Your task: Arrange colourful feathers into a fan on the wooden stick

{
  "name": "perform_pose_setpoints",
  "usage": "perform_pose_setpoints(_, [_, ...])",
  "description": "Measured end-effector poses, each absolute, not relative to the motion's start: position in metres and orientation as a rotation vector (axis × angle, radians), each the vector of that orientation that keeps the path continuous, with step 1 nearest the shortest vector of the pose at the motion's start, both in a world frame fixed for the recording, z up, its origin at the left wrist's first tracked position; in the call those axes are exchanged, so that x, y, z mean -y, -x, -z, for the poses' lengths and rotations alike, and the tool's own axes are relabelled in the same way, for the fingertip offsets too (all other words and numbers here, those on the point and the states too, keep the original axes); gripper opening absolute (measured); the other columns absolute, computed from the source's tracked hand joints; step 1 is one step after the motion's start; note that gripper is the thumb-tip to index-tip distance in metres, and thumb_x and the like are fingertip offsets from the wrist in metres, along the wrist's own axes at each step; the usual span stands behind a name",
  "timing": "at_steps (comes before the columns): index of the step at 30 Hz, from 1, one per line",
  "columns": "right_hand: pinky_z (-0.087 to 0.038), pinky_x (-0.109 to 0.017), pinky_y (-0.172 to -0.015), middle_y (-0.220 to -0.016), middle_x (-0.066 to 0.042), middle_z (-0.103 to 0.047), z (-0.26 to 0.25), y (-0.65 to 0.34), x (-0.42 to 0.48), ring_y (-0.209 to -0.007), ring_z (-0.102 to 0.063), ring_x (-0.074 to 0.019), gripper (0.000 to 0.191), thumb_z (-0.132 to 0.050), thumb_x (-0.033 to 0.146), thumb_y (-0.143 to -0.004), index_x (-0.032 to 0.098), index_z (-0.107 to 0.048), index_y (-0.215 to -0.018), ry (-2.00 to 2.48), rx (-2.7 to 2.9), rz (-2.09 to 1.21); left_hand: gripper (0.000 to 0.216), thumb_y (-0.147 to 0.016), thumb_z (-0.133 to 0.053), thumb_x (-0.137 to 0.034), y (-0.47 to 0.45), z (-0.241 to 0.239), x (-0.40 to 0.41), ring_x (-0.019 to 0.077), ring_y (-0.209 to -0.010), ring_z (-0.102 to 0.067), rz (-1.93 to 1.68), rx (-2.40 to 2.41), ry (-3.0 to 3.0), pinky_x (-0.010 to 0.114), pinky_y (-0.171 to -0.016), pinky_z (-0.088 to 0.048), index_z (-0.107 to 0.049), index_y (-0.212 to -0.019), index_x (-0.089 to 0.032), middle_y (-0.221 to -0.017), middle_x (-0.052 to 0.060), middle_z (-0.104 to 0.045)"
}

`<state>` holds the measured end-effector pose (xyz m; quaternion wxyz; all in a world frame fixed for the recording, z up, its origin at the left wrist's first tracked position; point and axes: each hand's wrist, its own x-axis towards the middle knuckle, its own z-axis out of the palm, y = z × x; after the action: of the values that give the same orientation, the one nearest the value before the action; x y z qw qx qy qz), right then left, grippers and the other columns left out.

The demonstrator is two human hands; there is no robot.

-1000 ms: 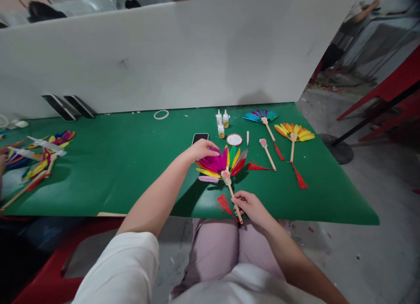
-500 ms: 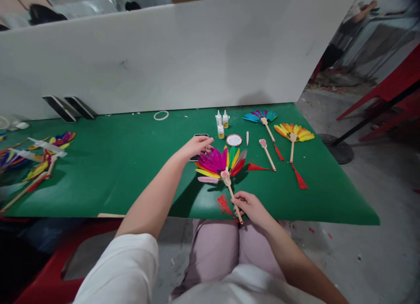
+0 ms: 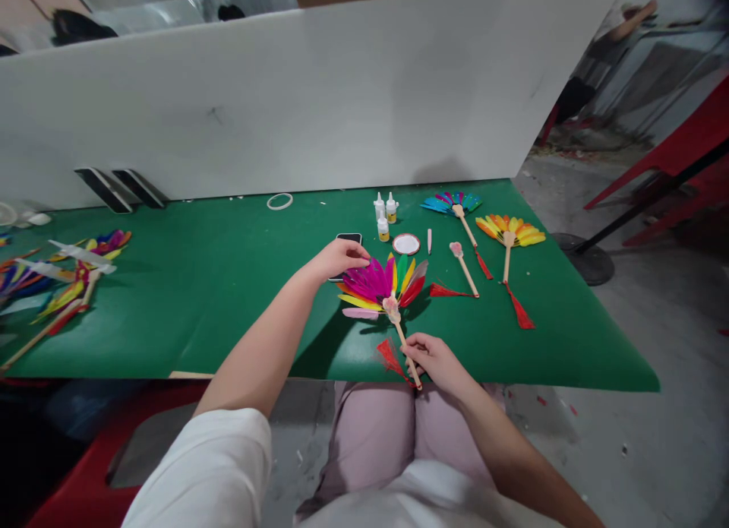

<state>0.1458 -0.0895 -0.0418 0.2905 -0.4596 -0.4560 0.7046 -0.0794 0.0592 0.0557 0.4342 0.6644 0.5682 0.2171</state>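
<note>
My right hand [image 3: 437, 362] is closed around the wooden handle of a feather fan [image 3: 392, 309], low down near the front edge of the table. Magenta, yellow, green, red, grey and pink feathers spread from its head, and a red tassel [image 3: 390, 355] hangs at the handle's end. My left hand [image 3: 340, 259] reaches over from the left, its fingertips closed together on the tips of the magenta feathers [image 3: 371, 279]. Under that hand lies a dark phone [image 3: 351, 238], partly covered.
Behind the fan stand several small glue bottles [image 3: 383, 229] and a round white dish [image 3: 406, 244]. To the right lie a featherless handle [image 3: 465, 271], a blue fan [image 3: 459, 207] and a yellow-orange fan [image 3: 509, 238]. Loose feathers [image 3: 68, 285] cover the table's far left. A white partition [image 3: 273, 110] rises behind.
My left hand has shifted slightly left and down, and its fingers have drawn together at the magenta feathers. My right hand and the fan's handle stay in place.
</note>
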Motion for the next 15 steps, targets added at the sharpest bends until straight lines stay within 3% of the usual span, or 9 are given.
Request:
perform_pose_setpoints(7, [-0.045, -0.021, -0.045, -0.059, 0.003, -0.052, 0.039, -0.146, 0.09, -0.05, -0.052, -0.0085, 0.026, -0.058, 0.041, -0.07, 0.016, -0.053, -0.075, 1.254, 1.236, -1.869, 0.013, -0.064, -0.061, -0.021, 0.082, -0.069, -0.059, 0.011, -0.065, -0.054, -0.417, -1.387, -1.758, 0.024, -0.061, -0.042, -0.061, -0.075, -0.013, -0.072, 0.003, -0.062])
perform_pose_setpoints(15, [-0.044, -0.022, -0.045, -0.058, 0.004, -0.051, 0.038, -0.146, 0.09, -0.048, -0.05, -0.0083, 0.029, -0.059, 0.044, -0.069, 0.016, -0.053, -0.075, 1.258, 1.225, -1.872, 0.032, -0.073, -0.05, -0.044, 0.074, -0.078, -0.055, 0.0104, -0.058, -0.047, -0.23, -1.43, -1.985, 0.022, -0.052, -0.034, -0.063, -0.076, -0.015, -0.066, 0.001, -0.056])
